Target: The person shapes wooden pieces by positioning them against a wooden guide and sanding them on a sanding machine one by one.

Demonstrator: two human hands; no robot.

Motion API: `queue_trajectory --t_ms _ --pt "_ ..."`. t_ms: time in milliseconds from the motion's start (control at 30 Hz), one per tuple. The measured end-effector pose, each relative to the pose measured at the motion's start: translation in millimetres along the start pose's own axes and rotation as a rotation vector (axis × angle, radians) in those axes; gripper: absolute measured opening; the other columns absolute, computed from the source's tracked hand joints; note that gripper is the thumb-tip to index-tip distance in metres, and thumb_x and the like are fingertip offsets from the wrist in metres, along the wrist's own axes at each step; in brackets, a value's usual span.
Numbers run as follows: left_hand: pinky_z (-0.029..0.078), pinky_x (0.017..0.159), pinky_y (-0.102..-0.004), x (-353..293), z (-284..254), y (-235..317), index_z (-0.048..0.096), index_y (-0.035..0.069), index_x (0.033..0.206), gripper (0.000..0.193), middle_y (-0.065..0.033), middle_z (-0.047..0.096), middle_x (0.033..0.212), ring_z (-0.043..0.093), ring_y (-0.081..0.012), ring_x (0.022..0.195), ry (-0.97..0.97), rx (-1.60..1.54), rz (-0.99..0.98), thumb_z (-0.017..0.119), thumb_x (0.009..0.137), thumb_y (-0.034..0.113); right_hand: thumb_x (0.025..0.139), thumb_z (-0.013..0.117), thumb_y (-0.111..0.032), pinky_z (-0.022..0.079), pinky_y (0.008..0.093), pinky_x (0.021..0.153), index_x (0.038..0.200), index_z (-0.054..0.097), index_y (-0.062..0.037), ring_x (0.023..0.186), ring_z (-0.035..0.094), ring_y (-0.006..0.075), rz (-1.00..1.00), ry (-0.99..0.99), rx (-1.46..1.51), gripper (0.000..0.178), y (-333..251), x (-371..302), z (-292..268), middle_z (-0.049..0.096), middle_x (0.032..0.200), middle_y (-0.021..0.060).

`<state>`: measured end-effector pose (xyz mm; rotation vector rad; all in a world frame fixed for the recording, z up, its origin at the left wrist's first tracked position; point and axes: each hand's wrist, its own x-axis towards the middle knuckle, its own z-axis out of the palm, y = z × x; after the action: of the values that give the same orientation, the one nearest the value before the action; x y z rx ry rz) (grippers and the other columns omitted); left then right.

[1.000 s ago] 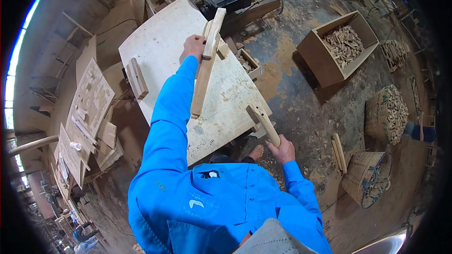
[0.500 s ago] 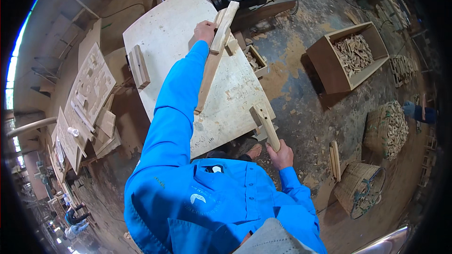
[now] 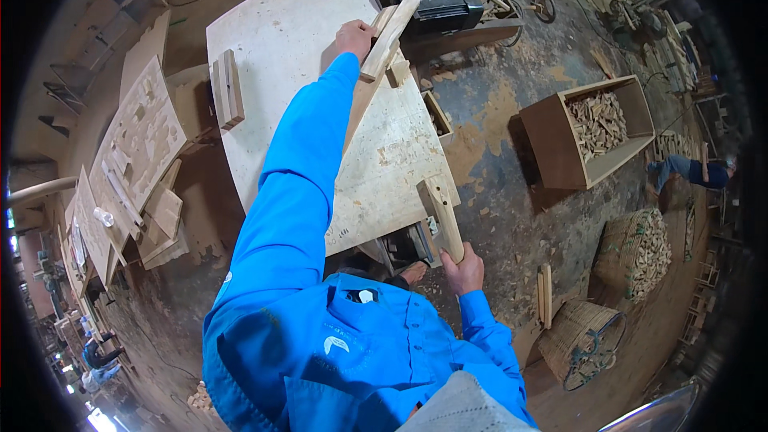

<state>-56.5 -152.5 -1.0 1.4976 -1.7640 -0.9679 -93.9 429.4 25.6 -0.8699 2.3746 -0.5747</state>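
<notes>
My left hand [image 3: 355,38], arm stretched far forward, is closed at the edge of wooden pieces near the far end of a pale tabletop [image 3: 280,48]. Beside its fingers a light wooden bar [image 3: 390,36] lies at a slant over a browner board [image 3: 362,112], with a small wood block [image 3: 398,72] against its right side. Down at the tabletop's near right corner, my right hand [image 3: 464,270] grips the end of a wooden handle bar [image 3: 445,216] with dark holes. Its far end rests on the corner.
Stacked wood strips [image 3: 227,90] lie on the tabletop's left. A dark motor [image 3: 440,6] stands beyond its far right. Rightward are a wooden crate [image 3: 560,144] of offcuts, two woven baskets [image 3: 570,336] and a walking person [image 3: 708,172]. Panels [image 3: 140,132] lean at left.
The whole view has shifted slightly. Both hands keep their holds, the left still at the far wooden pieces, the right on the handle bar. The person at far right shows more fully.
</notes>
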Motion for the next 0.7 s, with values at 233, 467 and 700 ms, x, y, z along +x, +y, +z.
queue_trajectory --t_ms 233,467,700 --pt "0.058 0.084 -0.0439 38.5 2.0 0.1 0.081 0.01 0.083 0.022 -0.0143 0.078 0.089 0.074 -0.0345 0.087 0.039 0.067 0.071 0.084 0.083 0.032 0.085 0.08 -0.043 0.056 0.0532 0.073 0.094 0.065 -0.0015 0.085 0.072 0.0475 -0.002 -0.002 -0.004 0.045 -27.2 26.4 -2.0 0.072 0.085 0.0272" --pt "0.057 0.09 -0.0459 66.9 11.3 -7.2 0.081 0.011 0.087 0.023 -0.0154 0.078 0.097 0.073 -0.0356 0.096 0.075 0.129 0.11 0.079 0.087 0.034 0.087 0.078 -0.047 0.056 0.0546 0.075 0.099 0.067 -0.0024 0.088 0.071 0.0476 0.001 -0.006 -0.004 0.048 -43.3 41.9 0.9 0.073 0.088 0.0268" --pt "0.055 0.096 -0.0457 59.8 18.0 -3.1 0.081 0.012 0.1 0.026 -0.0155 0.077 0.107 0.072 -0.0362 0.105 0.051 0.142 0.084 0.075 0.091 0.036 0.087 0.078 -0.049 0.055 0.0541 0.075 0.099 0.067 -0.0018 0.088 0.071 0.048 0.019 0.02 0.0 0.05 -41.9 36.4 0.4 0.072 0.088 0.0269"
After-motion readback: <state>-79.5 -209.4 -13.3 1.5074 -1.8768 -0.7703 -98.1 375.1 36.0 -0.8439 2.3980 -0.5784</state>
